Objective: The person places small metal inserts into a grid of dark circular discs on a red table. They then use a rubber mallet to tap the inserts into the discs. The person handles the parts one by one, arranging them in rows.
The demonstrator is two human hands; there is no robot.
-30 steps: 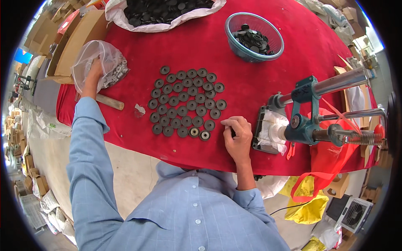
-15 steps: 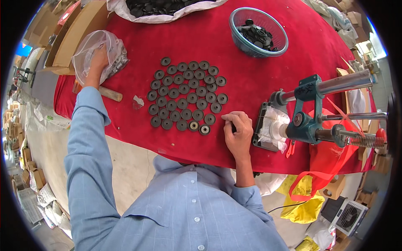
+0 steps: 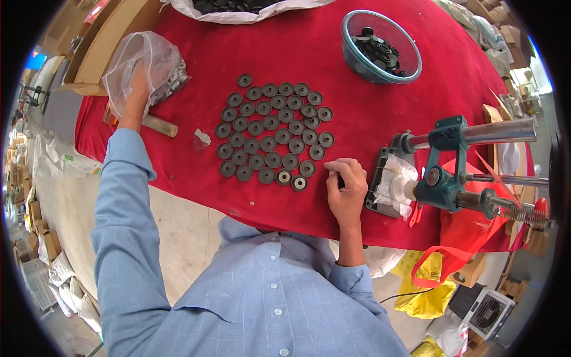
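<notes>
Dark grey round discs [image 3: 267, 144] lie flat at centre of frame, recessed faces up — circular, so no long axis. Two lower discs [image 3: 300, 182] show pale metallic centres [image 3: 284, 177]; rest have none. Left hand [image 3: 138, 89] inside clear bag [image 3: 160, 53], upper left — fingers hidden, grip cannot be told. Right hand [image 3: 348, 187], right of discs: fingers [image 3: 340, 162] curled inward, any hold unclear.

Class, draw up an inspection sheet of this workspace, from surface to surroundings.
Surface: red cloth.
Work items: grouped dark discs, two with pale ring centres; clear bag of small metal parts; teal press.
Clutter: wooden handle by the bag, white scrap left of the discs.
Hands: left hand inside the clear bag, grip hidden; right hand curled near the discs, contents unclear.
Cables: one thin dark cord by a yellow bag.
Surroundings: cardboard box at left; fan-like unit, lower right.
</notes>
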